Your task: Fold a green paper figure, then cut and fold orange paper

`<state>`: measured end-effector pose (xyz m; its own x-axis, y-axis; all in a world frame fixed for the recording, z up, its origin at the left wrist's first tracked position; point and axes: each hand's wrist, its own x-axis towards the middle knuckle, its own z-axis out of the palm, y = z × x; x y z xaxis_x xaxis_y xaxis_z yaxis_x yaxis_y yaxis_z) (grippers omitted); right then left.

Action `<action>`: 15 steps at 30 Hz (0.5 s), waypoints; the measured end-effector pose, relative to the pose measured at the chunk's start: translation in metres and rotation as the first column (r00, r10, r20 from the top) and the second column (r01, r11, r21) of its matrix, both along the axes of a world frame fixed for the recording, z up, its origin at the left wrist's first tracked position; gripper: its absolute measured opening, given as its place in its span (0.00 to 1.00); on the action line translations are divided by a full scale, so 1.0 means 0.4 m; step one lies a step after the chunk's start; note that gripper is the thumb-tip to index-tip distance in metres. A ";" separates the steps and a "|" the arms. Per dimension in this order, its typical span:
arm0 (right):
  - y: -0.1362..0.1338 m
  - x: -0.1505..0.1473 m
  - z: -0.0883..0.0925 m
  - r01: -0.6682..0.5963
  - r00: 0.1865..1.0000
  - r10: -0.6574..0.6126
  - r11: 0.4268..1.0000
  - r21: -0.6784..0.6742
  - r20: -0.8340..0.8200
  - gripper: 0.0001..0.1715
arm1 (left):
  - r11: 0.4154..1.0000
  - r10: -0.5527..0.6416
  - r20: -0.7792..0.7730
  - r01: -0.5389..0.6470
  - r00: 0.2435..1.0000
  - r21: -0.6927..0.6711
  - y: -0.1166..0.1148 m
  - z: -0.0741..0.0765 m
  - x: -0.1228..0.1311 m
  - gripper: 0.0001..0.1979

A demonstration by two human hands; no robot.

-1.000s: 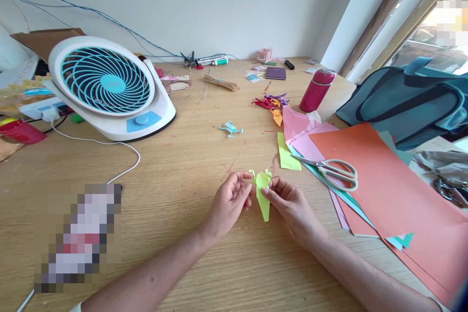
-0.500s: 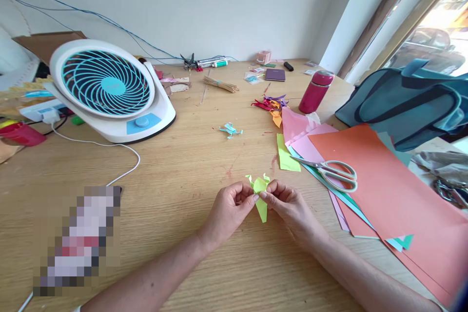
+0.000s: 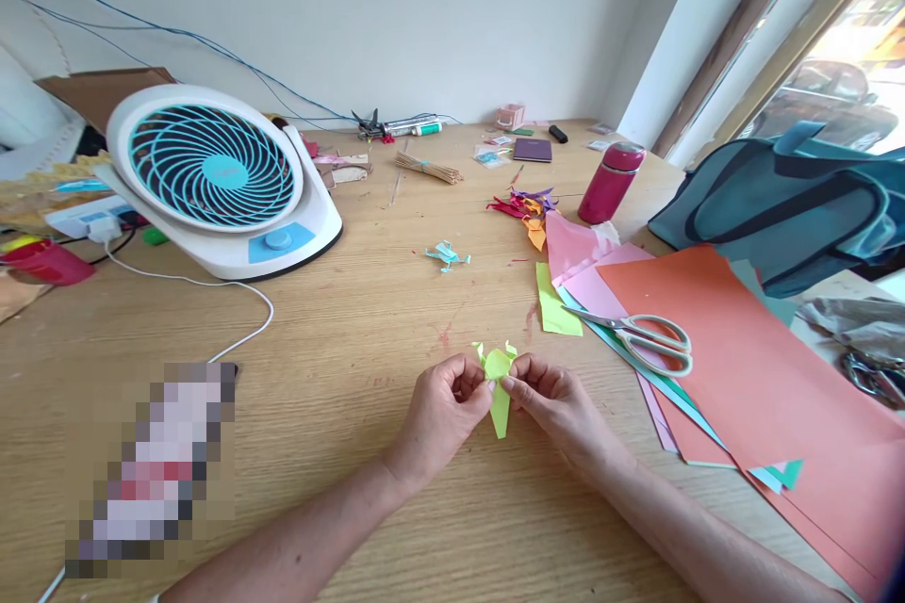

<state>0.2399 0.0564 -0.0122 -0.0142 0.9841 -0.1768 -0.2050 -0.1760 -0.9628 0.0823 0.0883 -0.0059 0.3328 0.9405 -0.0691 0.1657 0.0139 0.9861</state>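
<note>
A small lime-green folded paper figure [image 3: 499,396] with two little prongs at its top and a pointed lower tip is held just above the wooden table [image 3: 339,330]. My left hand [image 3: 445,415] pinches its left side with thumb and forefinger. My right hand [image 3: 555,405] pinches its right side the same way. The fingertips of both hands meet over the middle of the figure. A small light-blue folded paper frog [image 3: 445,254] lies farther back on the table.
Scissors [image 3: 643,336] lie on a stack of coloured paper sheets [image 3: 742,349] to the right. A red bottle [image 3: 609,182], folded paper scraps [image 3: 527,203], a blue bag [image 3: 784,198], a white desk fan [image 3: 219,184] with its cable [image 3: 233,297] and a stick bundle [image 3: 428,168] stand around.
Both hands have drawn closer together over the green figure and pulled slightly toward me. Less of the figure's lower tip shows below the fingers.
</note>
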 end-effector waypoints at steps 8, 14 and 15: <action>-0.003 0.004 -0.001 0.002 1.000 -0.002 1.000 0.008 0.008 0.25 | 0.994 -0.095 0.111 0.100 0.989 -0.036 0.003 -0.019 -0.004 0.11; -0.001 0.004 -0.004 0.036 0.999 -0.036 0.999 -0.003 -0.015 0.24 | 0.982 -0.081 0.179 0.109 0.981 -0.155 0.005 -0.022 -0.001 0.15; -0.001 0.004 -0.005 0.036 0.999 -0.036 0.999 0.000 -0.018 0.24 | 0.978 -0.084 0.182 0.116 0.980 -0.173 0.005 -0.021 0.000 0.15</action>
